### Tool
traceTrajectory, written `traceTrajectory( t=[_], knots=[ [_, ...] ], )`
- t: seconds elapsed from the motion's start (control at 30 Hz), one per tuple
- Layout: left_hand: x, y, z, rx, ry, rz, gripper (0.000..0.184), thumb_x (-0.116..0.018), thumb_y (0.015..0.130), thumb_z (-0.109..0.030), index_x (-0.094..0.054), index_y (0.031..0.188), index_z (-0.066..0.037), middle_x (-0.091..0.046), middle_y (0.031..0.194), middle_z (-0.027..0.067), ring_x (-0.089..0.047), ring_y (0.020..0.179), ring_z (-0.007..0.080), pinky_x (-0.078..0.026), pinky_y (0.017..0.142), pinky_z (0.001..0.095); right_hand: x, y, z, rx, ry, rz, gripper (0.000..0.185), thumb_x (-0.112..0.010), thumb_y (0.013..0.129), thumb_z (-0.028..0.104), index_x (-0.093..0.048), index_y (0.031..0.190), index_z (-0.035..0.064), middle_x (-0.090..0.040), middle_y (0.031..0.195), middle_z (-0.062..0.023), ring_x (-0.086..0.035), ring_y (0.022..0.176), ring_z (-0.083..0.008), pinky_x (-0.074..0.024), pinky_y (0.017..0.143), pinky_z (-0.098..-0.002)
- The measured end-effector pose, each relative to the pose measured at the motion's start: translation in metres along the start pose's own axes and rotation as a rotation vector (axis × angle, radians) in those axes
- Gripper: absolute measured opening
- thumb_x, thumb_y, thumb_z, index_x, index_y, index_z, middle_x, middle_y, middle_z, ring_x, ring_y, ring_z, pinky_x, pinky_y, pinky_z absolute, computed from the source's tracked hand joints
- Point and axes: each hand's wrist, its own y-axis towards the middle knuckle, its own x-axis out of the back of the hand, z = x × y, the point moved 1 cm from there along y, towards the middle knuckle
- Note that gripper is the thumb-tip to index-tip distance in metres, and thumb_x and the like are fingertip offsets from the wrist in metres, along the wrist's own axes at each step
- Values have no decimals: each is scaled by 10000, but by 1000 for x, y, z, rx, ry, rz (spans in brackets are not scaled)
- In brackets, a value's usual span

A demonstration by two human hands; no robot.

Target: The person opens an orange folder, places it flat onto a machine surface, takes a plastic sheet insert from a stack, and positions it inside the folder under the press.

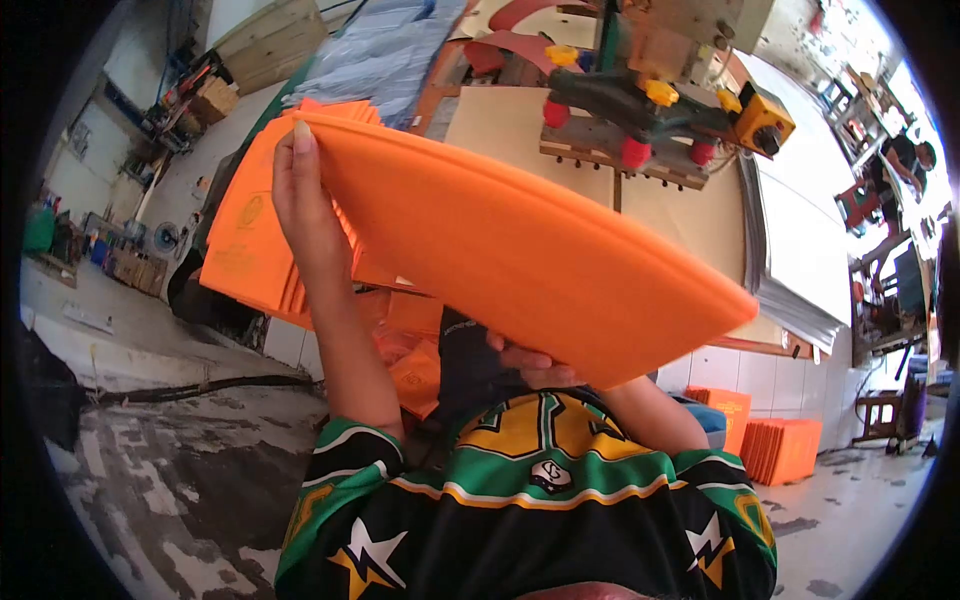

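Observation:
A large orange cover (pixel 530 250), folder-like with rounded edges, is tilted across the view in front of my chest. My left hand (pixel 305 190) pinches its upper left corner, thumb on the near face. Under the lower edge, the fingers of my right hand (pixel 540 365) are curled round the cover, and the rest of that hand is partly hidden. Behind my left forearm lies a fanned stack of orange covers (pixel 240 240) with a faint stamped emblem. More orange pieces (pixel 415 380) in clear plastic sit below it, near my lap.
A press machine (pixel 640 110) with red and yellow knobs stands over the worktable, its control box (pixel 765 122) at the right. Pale sheets (pixel 805 230) are stacked beside it. More orange covers (pixel 780 450) stand on the floor at right. Another person (pixel 900 165) sits far right.

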Motion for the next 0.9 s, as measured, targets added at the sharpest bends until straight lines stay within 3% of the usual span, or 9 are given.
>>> traceTrajectory(
  t=[0.03,0.13,0.17,0.2,0.3,0.4,0.77,0.87,0.9],
  knots=[
    [5,3,2,12,-33,0,461,-530,1179,-401,-637,1388,-5,-670,1142,15,-585,1070,106,-445,980,279,-7,3,1,34,-10,-14,777,-580,1058,609,-510,1448,-59,-639,1104,-248,-677,791,-237,-532,497,-301],
    [3,4,5,28,-65,31,620,-429,1192,-493,-555,1538,5,-691,1338,89,-622,1228,165,-463,1087,339,-33,8,-7,275,-272,-733,587,-701,1090,350,-562,1478,-67,-760,1213,-156,-781,981,-238,-666,766,-348],
    [5,6,7,79,-140,72,713,-395,1189,-527,-416,1659,8,-596,1554,148,-583,1393,222,-418,1209,383,-28,6,-3,289,-407,-724,585,-679,1101,363,-561,1498,-50,-738,1316,-160,-770,1093,-247,-650,895,-380],
    [5,2,4,71,-140,63,713,-395,1189,-527,-416,1659,8,-596,1554,148,-583,1393,222,-418,1209,383,-24,4,0,304,-541,-712,583,-658,1113,376,-561,1518,-32,-715,1418,-163,-758,1205,-256,-634,1024,-412],
    [-3,-16,-8,412,-523,-34,717,-387,1183,-543,-391,1681,-28,-516,1626,140,-531,1449,240,-377,1258,390,-37,9,2,380,-720,-707,567,-620,1136,372,-552,1536,-24,-723,1391,-137,-747,1190,-215,-611,1017,-359],
    [2,-38,5,426,-717,-1,764,-393,1160,-592,-365,1694,-46,-468,1660,126,-484,1486,244,-354,1274,411,-42,12,5,460,-887,-749,562,-595,1150,363,-529,1553,-23,-719,1381,-115,-728,1191,-185,-594,1010,-332],
    [29,-159,60,-102,-1148,329,947,-412,1074,-768,-269,1741,-111,-293,1784,75,-313,1620,257,-270,1330,488,-58,54,14,747,-1059,-687,483,-554,1180,322,-511,1516,-22,-670,1421,-114,-671,1238,-143,-541,1060,-313],
    [20,-194,45,-118,-1100,282,998,-418,1051,-816,-243,1754,-129,-246,1818,61,-266,1657,261,-247,1345,509,-71,81,10,822,-1175,-671,433,-537,1191,336,-547,1417,-33,-679,1331,-104,-649,1175,-115,-537,1018,-307],
    [15,-203,27,47,-981,179,1051,-445,1005,-863,-164,1774,-204,-193,1834,14,-228,1668,247,-235,1348,513,-73,88,10,917,-1332,-716,409,-540,1191,327,-549,1378,-36,-674,1280,-95,-629,1136,-103,-529,994,-299]
  ],
)
